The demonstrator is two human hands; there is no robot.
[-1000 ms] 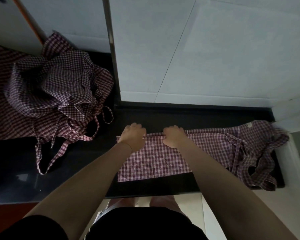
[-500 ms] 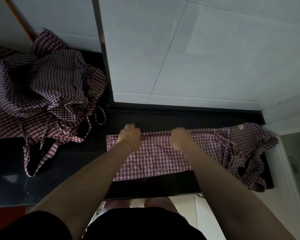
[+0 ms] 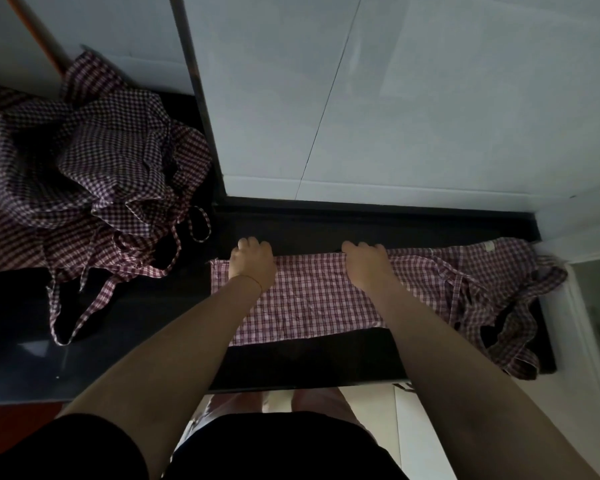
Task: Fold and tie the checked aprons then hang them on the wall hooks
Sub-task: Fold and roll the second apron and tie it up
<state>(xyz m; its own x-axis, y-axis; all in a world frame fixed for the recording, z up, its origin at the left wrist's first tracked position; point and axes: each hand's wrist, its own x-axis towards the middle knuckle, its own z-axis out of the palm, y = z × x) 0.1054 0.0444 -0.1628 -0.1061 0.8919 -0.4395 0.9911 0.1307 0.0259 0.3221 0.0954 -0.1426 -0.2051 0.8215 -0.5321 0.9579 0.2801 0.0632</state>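
Observation:
A red-and-white checked apron (image 3: 312,299) lies folded into a flat band on the black counter (image 3: 136,341), its straps and bib bunched at the right end (image 3: 506,292). My left hand (image 3: 253,261) grips the far edge of the band near its left end, fingers curled over the cloth. My right hand (image 3: 366,263) grips the same far edge further right. A heap of darker checked aprons (image 3: 84,174) sits at the back left, with straps (image 3: 80,303) trailing toward me over the counter.
White wall panels (image 3: 395,98) rise right behind the counter, with a dark vertical post (image 3: 194,81) between them. An orange pole (image 3: 39,36) leans at the top left. The counter ends at the right by a white ledge (image 3: 586,341). My legs show below its front edge.
My hands have slid apart along the apron's far edge, the left one toward the left end and the right one further right. The view has shifted slightly.

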